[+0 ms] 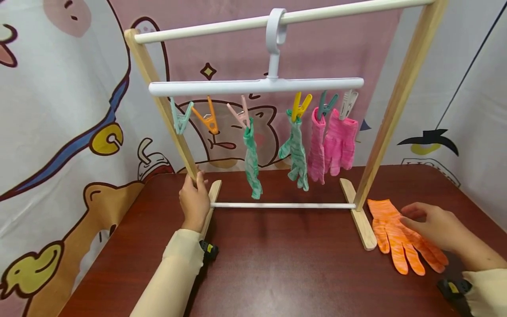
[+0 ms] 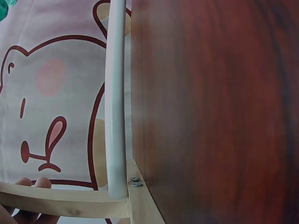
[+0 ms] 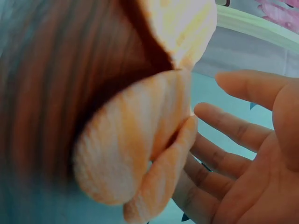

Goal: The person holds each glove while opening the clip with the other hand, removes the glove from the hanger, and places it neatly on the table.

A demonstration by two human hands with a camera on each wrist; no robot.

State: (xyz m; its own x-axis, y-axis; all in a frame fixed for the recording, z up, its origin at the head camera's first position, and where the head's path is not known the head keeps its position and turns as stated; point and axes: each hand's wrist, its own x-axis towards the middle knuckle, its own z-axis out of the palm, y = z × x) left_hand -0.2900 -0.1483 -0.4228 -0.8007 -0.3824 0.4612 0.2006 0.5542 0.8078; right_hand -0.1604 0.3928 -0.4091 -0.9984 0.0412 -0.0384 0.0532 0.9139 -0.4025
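Note:
My left hand (image 1: 194, 200) grips the left wooden post (image 1: 174, 136) of a drying rack, low down near its foot. In the left wrist view its fingertips (image 2: 41, 182) show at the edge of that post. My right hand (image 1: 437, 226) hovers over an orange knit glove (image 1: 396, 233) beside the rack's right foot. In the right wrist view its fingers (image 3: 233, 126) are spread and relaxed, close by the glove's fingers (image 3: 121, 144), with nothing gripped.
A white hanger (image 1: 257, 86) hooks over the rack's top bar (image 1: 206, 30). Several clips hang from it, holding green gloves (image 1: 297, 154) and pink gloves (image 1: 340, 141); a mint clip (image 1: 181, 119) and an orange clip (image 1: 210, 119) hold nothing. A white lower bar (image 1: 281, 205) joins the feet.

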